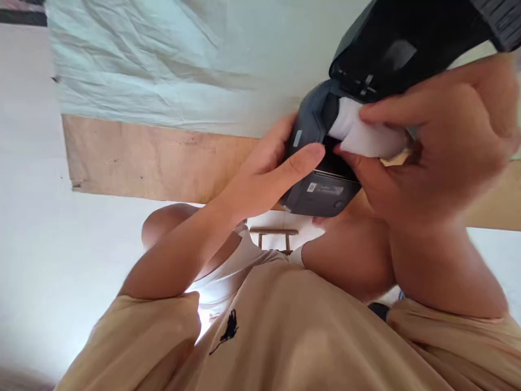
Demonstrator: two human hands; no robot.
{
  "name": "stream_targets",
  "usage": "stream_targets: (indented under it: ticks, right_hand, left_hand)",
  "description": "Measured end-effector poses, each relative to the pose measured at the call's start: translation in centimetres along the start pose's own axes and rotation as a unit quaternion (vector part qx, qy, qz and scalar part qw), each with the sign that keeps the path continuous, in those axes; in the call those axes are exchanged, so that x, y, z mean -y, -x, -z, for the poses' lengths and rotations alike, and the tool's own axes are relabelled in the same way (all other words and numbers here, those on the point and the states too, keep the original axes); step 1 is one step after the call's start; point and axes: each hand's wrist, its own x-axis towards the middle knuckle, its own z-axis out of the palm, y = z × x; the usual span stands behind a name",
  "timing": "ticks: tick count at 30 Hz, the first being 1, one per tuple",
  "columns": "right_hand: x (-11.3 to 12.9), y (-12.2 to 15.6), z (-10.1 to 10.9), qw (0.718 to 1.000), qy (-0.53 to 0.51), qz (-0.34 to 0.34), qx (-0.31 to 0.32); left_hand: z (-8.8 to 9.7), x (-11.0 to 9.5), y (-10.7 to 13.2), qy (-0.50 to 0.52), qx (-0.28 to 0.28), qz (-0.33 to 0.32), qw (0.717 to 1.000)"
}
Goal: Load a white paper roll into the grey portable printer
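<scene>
Matt dark plastic printer (pixel 321 190), rough plywood board (pixel 154 157).

One dark printer (pixel 325 179), one white roll (pixel 366 136), two hands.

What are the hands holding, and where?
Left hand grips the dark grey plastic printer by its side. Right hand pinches the white paper roll by its end, inside the printer's open bay.
</scene>
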Motion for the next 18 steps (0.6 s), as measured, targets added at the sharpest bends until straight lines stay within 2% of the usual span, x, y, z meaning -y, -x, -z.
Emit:
stream_targets:
  ticks: [4, 8, 13, 18]
  right_hand:
    - [-0.3, 0.8, 0.3, 0.999, -0.015, 0.024, 0.031]
    - [-0.6, 1.3, 0.7, 0.997, -0.044, 0.067, 0.014]
    - [-0.9, 1.7, 0.4, 0.984, -0.075, 0.159, 0.017]
    - [-1.5, 1.8, 0.7, 0.977, -0.106, 0.178, 0.045]
  left_hand:
    - [0.8, 0.6, -0.3, -0.021, 0.035, 0.009, 0.999]
    - [1.0, 1.0, -0.3, -0.036, 0.032, 0.001, 0.999]
    - [1.3, 1.0, -0.5, -0.053, 0.040, -0.055, 0.996]
    - [1.6, 1.0, -0.7, -0.108, 0.033, -0.077, 0.991]
